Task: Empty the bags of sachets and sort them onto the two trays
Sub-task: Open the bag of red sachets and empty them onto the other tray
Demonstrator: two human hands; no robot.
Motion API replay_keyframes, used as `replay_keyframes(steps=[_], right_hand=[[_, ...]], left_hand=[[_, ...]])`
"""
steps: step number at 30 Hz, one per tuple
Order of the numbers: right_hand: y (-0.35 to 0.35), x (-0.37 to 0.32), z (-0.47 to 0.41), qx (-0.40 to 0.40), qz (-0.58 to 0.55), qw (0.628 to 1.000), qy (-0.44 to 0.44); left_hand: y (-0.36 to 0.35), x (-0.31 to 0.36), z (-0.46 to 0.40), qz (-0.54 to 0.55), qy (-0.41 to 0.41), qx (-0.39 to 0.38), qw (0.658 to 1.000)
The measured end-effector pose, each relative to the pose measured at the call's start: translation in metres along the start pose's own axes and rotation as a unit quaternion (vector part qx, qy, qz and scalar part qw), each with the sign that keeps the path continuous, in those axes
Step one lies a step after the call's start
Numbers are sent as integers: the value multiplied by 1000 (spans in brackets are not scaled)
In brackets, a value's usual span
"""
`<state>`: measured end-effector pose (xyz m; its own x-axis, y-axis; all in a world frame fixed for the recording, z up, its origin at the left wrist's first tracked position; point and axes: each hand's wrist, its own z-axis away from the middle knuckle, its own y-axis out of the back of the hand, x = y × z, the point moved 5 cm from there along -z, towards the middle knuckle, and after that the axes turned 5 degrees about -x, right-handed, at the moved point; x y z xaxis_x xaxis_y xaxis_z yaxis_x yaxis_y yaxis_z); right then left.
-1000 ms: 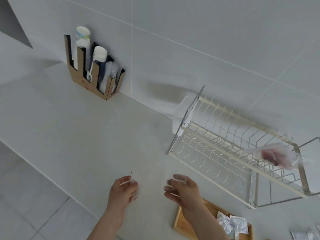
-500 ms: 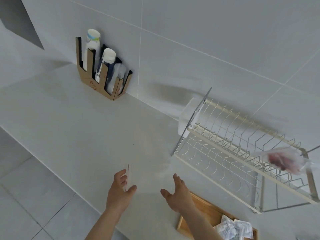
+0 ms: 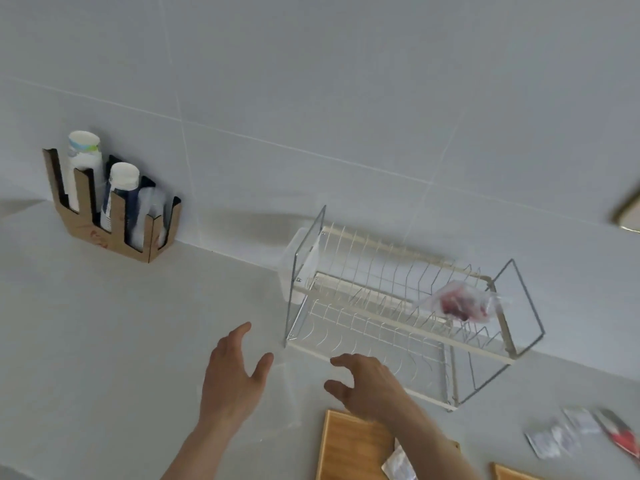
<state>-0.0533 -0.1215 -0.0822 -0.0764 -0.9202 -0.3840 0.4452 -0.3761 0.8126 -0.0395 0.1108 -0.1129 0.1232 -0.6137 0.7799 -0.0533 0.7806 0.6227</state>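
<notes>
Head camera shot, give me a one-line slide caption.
Both hands, left and right, hover open over the counter beside a dish rack holding a bag.

Counter (image 3: 104,341): runs from the near left to the far right, meeting the wall (image 3: 346,98) behind it.
Cup holder (image 3: 114,216): far left on the counter, against the wall; cup stacks (image 3: 85,161) stand in its slots.
Dish rack (image 3: 398,317): right of centre on the counter, near the wall.
Bag (image 3: 460,303): on the rack's upper tier, towards its right end.
Left hand (image 3: 232,382): over the counter, left of the rack's near corner.
Right hand (image 3: 367,386): before the rack, just right of the left hand, apart from it.
Tray (image 3: 349,448): near edge, under the right forearm; a sachet (image 3: 398,462) lies on it.
Second tray (image 3: 509,474): a corner at the near edge, right of the first.
Loose sachets (image 3: 554,438): on the counter, near right, beyond the second tray.
</notes>
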Motion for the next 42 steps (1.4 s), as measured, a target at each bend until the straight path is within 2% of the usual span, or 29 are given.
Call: replay_keyframes(steps=[4, 7, 10, 12, 15, 18, 20, 25, 33, 38, 42], right_hand=[[54, 17, 34, -2, -29, 1000, 10], [91, 33, 61, 39, -63, 997, 16], [121, 52, 83, 72, -109, 991, 22], [141, 64, 94, 117, -142, 983, 23], [169, 87, 101, 241, -170, 956, 5], [187, 106, 95, 348, -173, 921, -26], [190, 115, 86, 384, -152, 909, -51], [186, 122, 58, 365, -34, 927, -81], [181, 135, 40, 326, 2, 940, -97], [192, 140, 41, 393, -33, 917, -61], [216, 139, 52, 469, -121, 875, -16]], left_hand=[[-2, 75, -13, -7, -110, 15, 994], [-4, 131, -13, 16, -188, 50, 981], [-19, 178, -14, 31, -250, 37, 967], [-36, 206, -16, 39, -282, -3, 959], [-63, 241, -19, 25, -316, -53, 947], [-91, 263, -24, -7, -323, -98, 941], [-110, 270, -27, -36, -313, -127, 941], [-144, 282, -32, -101, -287, -191, 933], [-159, 276, -45, -157, -246, -164, 942], [-153, 285, -49, -125, -268, -129, 947], [-135, 311, -52, -37, -300, -133, 944]])
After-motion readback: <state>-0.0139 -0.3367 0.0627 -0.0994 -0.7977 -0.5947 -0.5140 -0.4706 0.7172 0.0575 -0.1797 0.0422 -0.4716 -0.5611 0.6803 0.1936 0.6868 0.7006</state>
